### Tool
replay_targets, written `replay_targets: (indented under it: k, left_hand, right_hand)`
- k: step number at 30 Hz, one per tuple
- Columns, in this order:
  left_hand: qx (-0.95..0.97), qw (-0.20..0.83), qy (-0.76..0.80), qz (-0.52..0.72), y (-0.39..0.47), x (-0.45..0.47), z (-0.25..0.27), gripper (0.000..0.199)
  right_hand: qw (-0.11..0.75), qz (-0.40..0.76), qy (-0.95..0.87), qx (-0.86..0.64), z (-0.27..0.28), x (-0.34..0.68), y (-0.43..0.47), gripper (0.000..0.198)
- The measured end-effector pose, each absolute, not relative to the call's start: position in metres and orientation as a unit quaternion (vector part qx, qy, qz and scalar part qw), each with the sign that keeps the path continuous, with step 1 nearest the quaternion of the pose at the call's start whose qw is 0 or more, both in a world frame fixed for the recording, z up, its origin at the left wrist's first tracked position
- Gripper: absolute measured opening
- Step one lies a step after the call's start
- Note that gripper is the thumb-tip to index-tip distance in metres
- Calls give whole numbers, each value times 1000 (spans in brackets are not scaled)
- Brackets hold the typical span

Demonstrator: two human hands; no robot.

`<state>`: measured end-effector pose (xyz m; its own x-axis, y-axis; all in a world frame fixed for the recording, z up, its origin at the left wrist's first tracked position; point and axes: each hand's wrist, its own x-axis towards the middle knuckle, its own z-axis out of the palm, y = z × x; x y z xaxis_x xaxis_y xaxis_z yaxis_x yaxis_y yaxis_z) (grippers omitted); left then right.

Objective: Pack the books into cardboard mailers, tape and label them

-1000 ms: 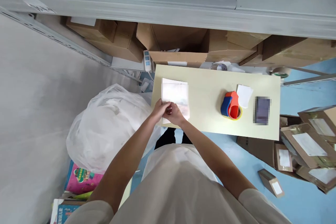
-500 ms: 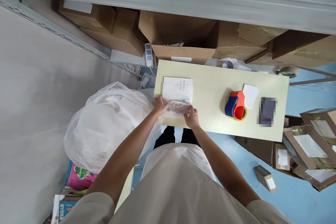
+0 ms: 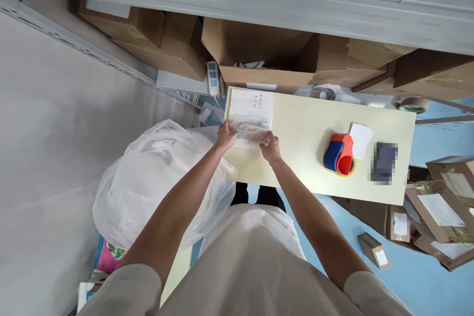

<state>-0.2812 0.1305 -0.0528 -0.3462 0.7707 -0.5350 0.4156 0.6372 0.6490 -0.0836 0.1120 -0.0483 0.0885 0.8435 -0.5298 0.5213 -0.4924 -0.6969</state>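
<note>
A book (image 3: 246, 103) with a white cover and dark vertical lettering lies at the left end of a cream table. A crinkled translucent wrapping (image 3: 249, 132) covers its lower part. My left hand (image 3: 226, 136) grips the left edge of this wrapped part, fingers closed. At the opposite edge, my right hand (image 3: 271, 148) pinches the wrapping and book between thumb and fingers. The hands partly hide both lower sides. Whether the wrapping is a bag or a loose sheet, I cannot tell.
On the cream table (image 3: 296, 133) stand a red-and-blue tape dispenser (image 3: 339, 154), a white paper (image 3: 361, 139) and a blurred dark object (image 3: 384, 163). Cardboard boxes (image 3: 266, 76) fill the shelf behind. A large white plastic bag (image 3: 155, 182) bulges at left; parcels (image 3: 440, 207) lie at right.
Both hands have pushed the wrapped book away from me, toward the table's back edge. They keep hold of its lower part. The view has shifted slightly.
</note>
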Motion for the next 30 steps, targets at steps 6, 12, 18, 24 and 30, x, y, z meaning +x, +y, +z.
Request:
replay_targets:
  k: [6,12,18,24,30]
  left_hand:
    - [372,433,778,264,136,-286,-61,55]
    - [393,449,761,254,135,-289,-59,60]
    - [420,451,747,250,131,-290,-34,64]
    - [508,448,705,212,97,-281,5,51]
    - [539,498,657,174,37,-259,25,53]
  right_hand:
    - [156,465,-508,-709,-44,-82,129,42]
    - [175,470,-506,-701,-50,-79,126,51]
    - [182,493,-485,-699,-44,-58,114,80]
    - [163,475,-456,-735,-14,-13,70,76]
    - [139,449,-443,-764,-3,17,6,70]
